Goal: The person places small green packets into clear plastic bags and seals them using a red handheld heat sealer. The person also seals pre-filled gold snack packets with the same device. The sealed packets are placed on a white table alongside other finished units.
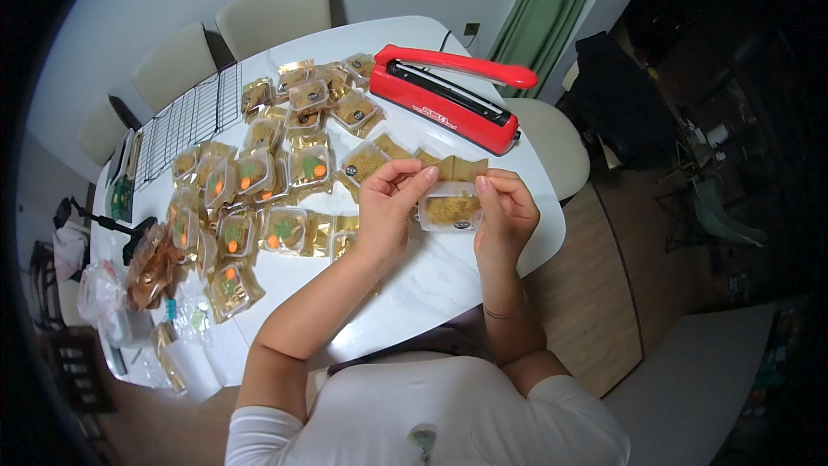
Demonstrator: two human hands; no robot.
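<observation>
Between both hands is a clear-fronted food packet [451, 210] with a gold back, holding a golden-brown pastry in a plastic tray. My left hand [396, 197] pinches the packet's gold top flap at its left side between thumb and fingers. At the flap's right corner, my right hand [508, 207] grips with thumb and forefinger. A small dark round sticker sits low on the packet. Beyond the hands stands a red impulse heat sealer [446, 103], its red lever arm [466, 65] raised over the black sealing bar. Another packet [363, 163] lies just left of my left hand.
Many similar packets [310, 165], some with orange stickers, cover the table's middle and left. A black wire cooling rack [187, 123] lies at the far left edge. Plastic bags [107, 301], a brown bag [152, 265] and a black stand [132, 233] crowd the near left. Chairs [275, 16] surround the white table [414, 298].
</observation>
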